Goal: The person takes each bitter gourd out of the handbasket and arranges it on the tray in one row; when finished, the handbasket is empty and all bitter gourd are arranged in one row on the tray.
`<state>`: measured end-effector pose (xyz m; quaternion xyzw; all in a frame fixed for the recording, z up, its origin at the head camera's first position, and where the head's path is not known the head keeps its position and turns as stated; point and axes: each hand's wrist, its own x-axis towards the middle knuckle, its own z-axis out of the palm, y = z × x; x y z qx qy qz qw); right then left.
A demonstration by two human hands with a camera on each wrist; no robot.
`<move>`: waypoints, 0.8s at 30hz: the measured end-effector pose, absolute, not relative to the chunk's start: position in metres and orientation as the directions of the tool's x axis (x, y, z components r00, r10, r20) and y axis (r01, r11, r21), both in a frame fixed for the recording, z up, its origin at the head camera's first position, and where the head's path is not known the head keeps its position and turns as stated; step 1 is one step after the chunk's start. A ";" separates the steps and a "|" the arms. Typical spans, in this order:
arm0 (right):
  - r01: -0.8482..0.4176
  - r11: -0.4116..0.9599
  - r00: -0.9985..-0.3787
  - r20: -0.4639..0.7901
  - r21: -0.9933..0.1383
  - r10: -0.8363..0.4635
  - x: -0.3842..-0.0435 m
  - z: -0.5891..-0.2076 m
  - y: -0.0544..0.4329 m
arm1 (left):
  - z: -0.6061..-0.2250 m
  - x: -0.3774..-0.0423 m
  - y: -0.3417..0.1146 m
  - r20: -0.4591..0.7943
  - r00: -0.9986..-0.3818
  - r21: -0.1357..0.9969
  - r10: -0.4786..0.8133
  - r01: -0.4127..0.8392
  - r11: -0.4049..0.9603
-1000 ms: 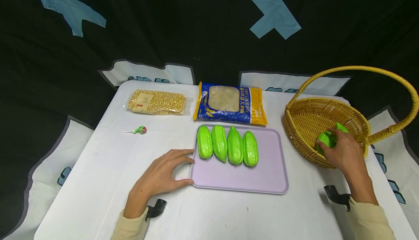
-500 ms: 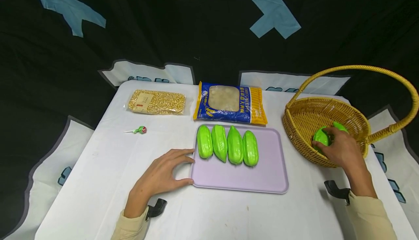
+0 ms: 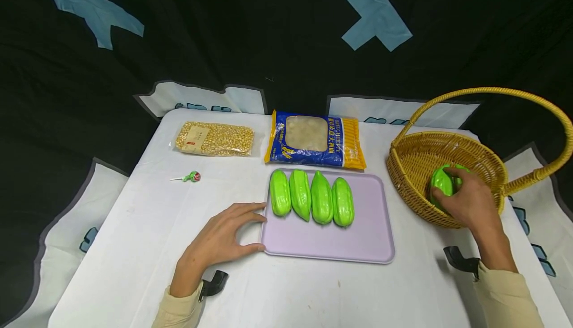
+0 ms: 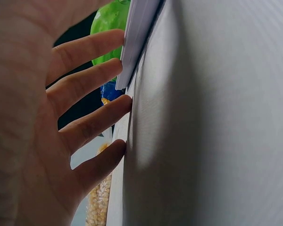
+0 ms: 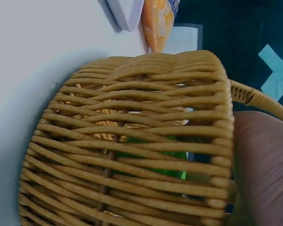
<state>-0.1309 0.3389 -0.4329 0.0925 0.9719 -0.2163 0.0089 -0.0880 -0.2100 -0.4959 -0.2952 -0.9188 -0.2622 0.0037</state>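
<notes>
Several glossy green star fruits (image 3: 321, 199) lie side by side on a lilac tray (image 3: 369, 238). My left hand (image 3: 221, 236) rests at the tray's left edge, its fingers spread and fairly straight; in the left wrist view, fingertips (image 4: 114, 36) meet the tray's rim. Inside the wicker basket (image 3: 414, 169) at the right, my right hand (image 3: 470, 199) holds a green star fruit (image 3: 440, 181) between thumb and fingers. More green shows just beyond those fingers; whether it is a second fruit I cannot tell. Basket weave hides most of this grip in the right wrist view.
Behind the tray lies a blue and yellow pasta bag (image 3: 313, 141). A clear pack of yellow kernels (image 3: 217, 139) is to its left, with a green-wrapped lollipop (image 3: 192, 177) in front. The basket's tall handle (image 3: 492, 91) arches over the right side.
Within the basket, my right hand has shifted slightly, and the green star fruit at its thumb has moved a little left and away from me. The left hand and tray stay put.
</notes>
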 end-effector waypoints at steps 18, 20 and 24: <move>0.105 0.870 -0.969 0.149 -0.482 0.199 -0.120 -0.404 0.319 | -0.496 -0.087 -0.213 0.152 -0.832 0.480 0.533 0.534 0.696; 0.096 0.869 -0.966 0.165 -0.486 0.199 -0.116 -0.400 0.315 | -0.496 -0.087 -0.213 0.153 -0.830 0.480 0.536 0.537 0.694; 0.074 0.867 -0.958 0.206 -0.494 0.198 -0.108 -0.392 0.308 | -0.497 -0.088 -0.211 0.146 -0.829 0.482 0.540 0.536 0.693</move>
